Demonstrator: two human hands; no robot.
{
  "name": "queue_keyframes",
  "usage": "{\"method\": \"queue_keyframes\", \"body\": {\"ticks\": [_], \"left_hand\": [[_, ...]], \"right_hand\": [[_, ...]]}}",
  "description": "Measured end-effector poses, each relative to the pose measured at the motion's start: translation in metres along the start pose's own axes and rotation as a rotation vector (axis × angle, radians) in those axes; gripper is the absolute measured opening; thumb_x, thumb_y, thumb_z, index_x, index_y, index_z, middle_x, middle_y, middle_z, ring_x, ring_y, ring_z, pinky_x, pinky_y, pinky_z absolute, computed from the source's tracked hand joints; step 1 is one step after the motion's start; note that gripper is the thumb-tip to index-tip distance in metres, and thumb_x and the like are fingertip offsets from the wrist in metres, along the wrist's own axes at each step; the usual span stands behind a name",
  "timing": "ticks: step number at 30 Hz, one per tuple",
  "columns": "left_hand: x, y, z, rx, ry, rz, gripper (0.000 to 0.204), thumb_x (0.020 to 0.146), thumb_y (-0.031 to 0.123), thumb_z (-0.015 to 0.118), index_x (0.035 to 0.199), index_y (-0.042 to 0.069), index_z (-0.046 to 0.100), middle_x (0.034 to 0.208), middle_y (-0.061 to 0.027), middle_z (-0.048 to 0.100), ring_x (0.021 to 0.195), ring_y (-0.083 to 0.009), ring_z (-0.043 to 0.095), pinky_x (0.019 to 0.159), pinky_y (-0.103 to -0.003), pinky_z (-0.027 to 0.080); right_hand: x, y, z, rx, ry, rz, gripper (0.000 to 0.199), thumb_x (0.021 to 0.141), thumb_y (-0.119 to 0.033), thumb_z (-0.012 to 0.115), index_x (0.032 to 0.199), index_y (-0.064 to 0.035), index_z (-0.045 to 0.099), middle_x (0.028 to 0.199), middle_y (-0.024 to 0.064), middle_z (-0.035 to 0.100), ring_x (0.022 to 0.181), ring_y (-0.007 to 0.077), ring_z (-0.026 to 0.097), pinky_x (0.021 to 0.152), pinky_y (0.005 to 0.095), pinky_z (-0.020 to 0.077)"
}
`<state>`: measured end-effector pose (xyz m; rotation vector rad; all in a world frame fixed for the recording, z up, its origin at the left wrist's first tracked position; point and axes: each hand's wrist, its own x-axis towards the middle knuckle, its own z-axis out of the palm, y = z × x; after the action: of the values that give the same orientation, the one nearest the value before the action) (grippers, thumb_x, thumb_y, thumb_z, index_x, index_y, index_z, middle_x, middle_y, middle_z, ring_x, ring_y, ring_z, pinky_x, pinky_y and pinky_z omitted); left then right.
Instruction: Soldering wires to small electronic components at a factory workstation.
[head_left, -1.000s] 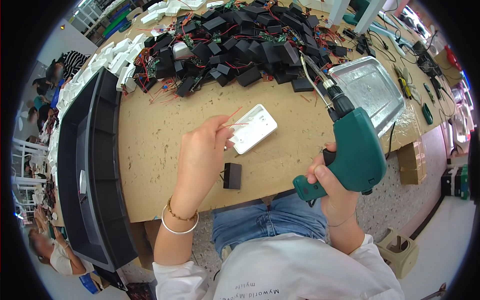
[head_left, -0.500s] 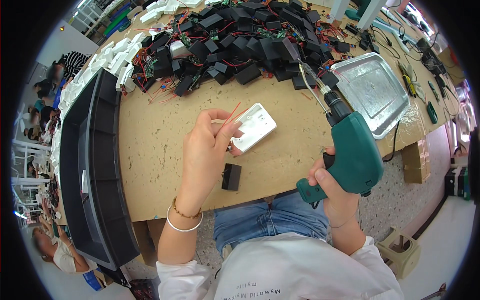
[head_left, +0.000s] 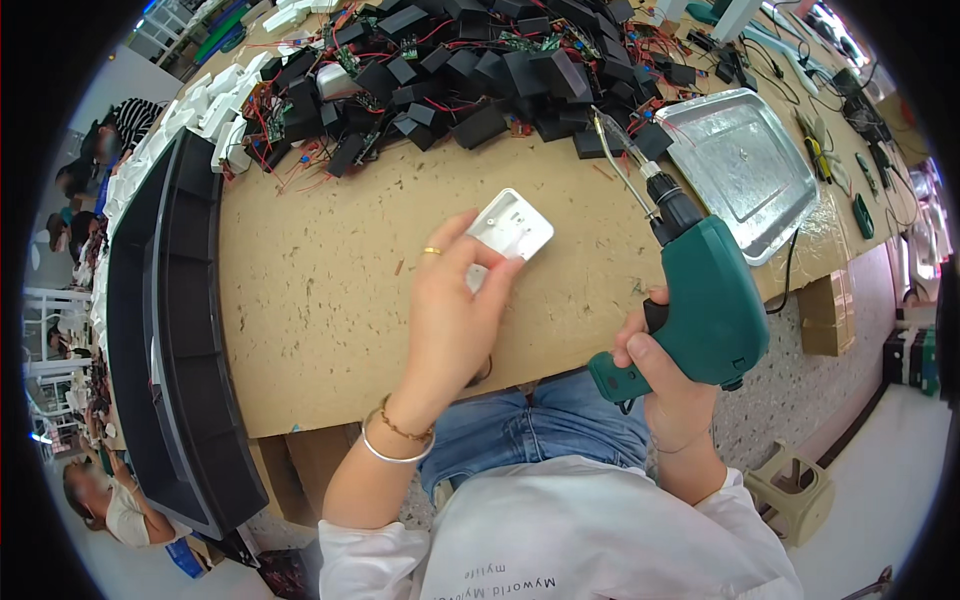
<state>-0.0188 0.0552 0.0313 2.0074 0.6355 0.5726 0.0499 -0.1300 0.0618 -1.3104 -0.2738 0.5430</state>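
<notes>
My left hand (head_left: 455,305) is closed on the lower left edge of a small white plastic case (head_left: 515,225). The case is an open shell, hollow side up, over the bench, with small posts and slots inside. The fingers hide its near end. My right hand (head_left: 655,350) grips the handle of a green soldering gun (head_left: 712,300), forefinger by the black trigger. A thin curved metal feed tube (head_left: 622,175) runs beside its tip, both pointing up and away toward the black parts. A dark block (head_left: 483,375) is mostly hidden behind my left wrist.
A heap of black boxes (head_left: 480,125) with red wires and circuit boards fills the far bench. White cases (head_left: 215,115) pile at far left. A black bin (head_left: 195,330) stands left, a metal tray (head_left: 745,165) far right, with pliers (head_left: 820,158) beyond. People sit at far left.
My left hand has moved right and changed its hold on the white case. The red wires seen in its fingers are out of sight. My right hand holds the soldering gun almost still.
</notes>
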Motion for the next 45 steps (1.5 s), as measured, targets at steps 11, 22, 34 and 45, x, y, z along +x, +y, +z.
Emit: {"method": "queue_keyframes", "body": {"ticks": [11,22,34,45], "left_hand": [[-0.014,0.012,0.02,0.026,0.041,0.162,0.014,0.076,0.001,0.066,0.082,-0.002,0.054,0.121,-0.0181,0.054,0.103,-0.0362,0.054,0.081,-0.041,0.048],[0.011,0.01,-0.004,0.574,-0.153,0.595,0.019,0.069,-0.003,0.065,0.085,-0.002,0.055,0.122,-0.013,0.055,0.106,-0.0343,0.052,0.082,-0.04,0.049],[-0.01,0.024,0.019,0.109,-0.02,0.098,0.014,0.083,0.007,0.064,0.079,-0.001,0.054,0.132,-0.0277,0.041,0.125,-0.0452,0.034,0.099,-0.046,0.035],[-0.005,0.02,0.023,0.008,0.003,-0.038,0.013,0.08,0.005,0.063,0.077,-0.002,0.053,0.122,-0.0222,0.048,0.105,-0.0356,0.048,0.083,-0.041,0.046]], "right_hand": [[-0.003,0.005,-0.011,-0.032,0.032,-0.007,0.039,0.079,-0.003,0.061,0.115,-0.0005,0.046,0.077,0.0116,0.056,0.065,0.0154,0.053,0.062,0.0285,0.0446],[-0.011,0.019,-0.031,-0.055,0.021,0.013,0.041,0.079,-0.003,0.061,0.118,-0.0012,0.046,0.078,0.0113,0.057,0.066,0.0149,0.054,0.064,0.0289,0.0447],[-0.01,0.02,-0.036,-0.038,-0.018,0.062,0.041,0.08,-0.003,0.06,0.119,-0.0013,0.046,0.079,0.0121,0.058,0.067,0.015,0.054,0.065,0.0289,0.0445],[-0.026,0.03,-0.056,-0.035,-0.114,0.017,0.046,0.08,-0.014,0.066,0.119,-0.0008,0.046,0.083,0.0146,0.059,0.066,0.0165,0.057,0.063,0.0296,0.0476]]}}
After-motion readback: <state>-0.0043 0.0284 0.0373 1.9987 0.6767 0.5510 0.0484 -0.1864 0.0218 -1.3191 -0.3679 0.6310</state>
